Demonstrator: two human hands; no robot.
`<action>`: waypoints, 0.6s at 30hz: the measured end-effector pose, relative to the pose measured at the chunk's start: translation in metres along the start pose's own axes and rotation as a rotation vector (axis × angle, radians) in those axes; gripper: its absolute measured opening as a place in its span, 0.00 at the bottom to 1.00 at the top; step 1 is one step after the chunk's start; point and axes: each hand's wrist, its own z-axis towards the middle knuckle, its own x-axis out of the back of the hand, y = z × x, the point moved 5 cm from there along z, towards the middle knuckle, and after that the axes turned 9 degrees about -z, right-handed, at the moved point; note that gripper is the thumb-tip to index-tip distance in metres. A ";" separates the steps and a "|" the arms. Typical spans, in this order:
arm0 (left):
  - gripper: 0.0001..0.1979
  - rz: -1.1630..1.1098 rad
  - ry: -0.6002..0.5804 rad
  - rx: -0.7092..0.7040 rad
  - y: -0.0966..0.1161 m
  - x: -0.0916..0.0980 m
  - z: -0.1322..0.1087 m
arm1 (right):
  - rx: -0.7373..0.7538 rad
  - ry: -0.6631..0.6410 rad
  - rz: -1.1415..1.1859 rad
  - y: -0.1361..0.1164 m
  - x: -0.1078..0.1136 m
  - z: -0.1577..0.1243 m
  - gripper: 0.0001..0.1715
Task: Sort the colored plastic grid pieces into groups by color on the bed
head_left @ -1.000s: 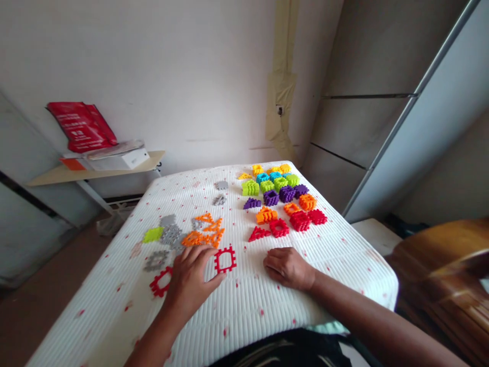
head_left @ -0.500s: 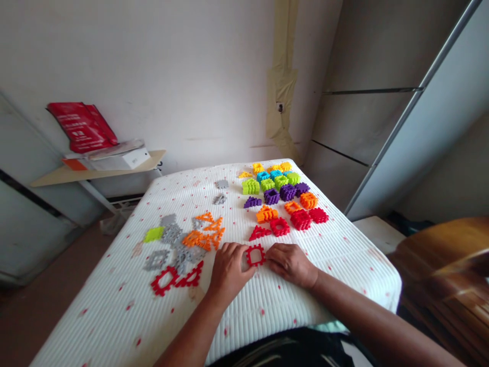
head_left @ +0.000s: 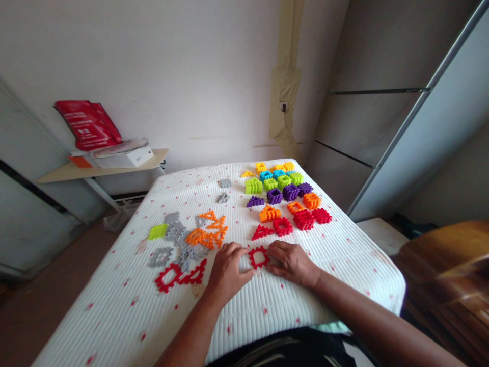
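White cover [head_left: 240, 214]; red square frame [head_left: 261, 265], sides running forward, slightly left.

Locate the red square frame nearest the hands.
In the head view, the red frame is low, just right of centre, between the left hand and right hand.

A ribbed white cover [head_left: 126, 316] bears color-grouped stacks of notched tiles [head_left: 291, 192] beside loose gray, orange and red pieces [head_left: 195, 237].

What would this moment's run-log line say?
left hand beside red square frame, contact unclear | right hand at its right edge | red triangular pieces beyond
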 end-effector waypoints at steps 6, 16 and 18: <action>0.13 -0.013 0.001 0.009 0.001 -0.001 0.002 | -0.032 -0.020 -0.059 -0.003 -0.001 0.005 0.13; 0.11 -0.010 -0.007 -0.005 0.000 -0.005 0.001 | -0.119 -0.029 -0.111 -0.008 -0.003 0.002 0.07; 0.11 -0.011 -0.015 -0.004 -0.001 -0.005 0.001 | -0.149 -0.026 -0.115 -0.008 -0.003 0.002 0.08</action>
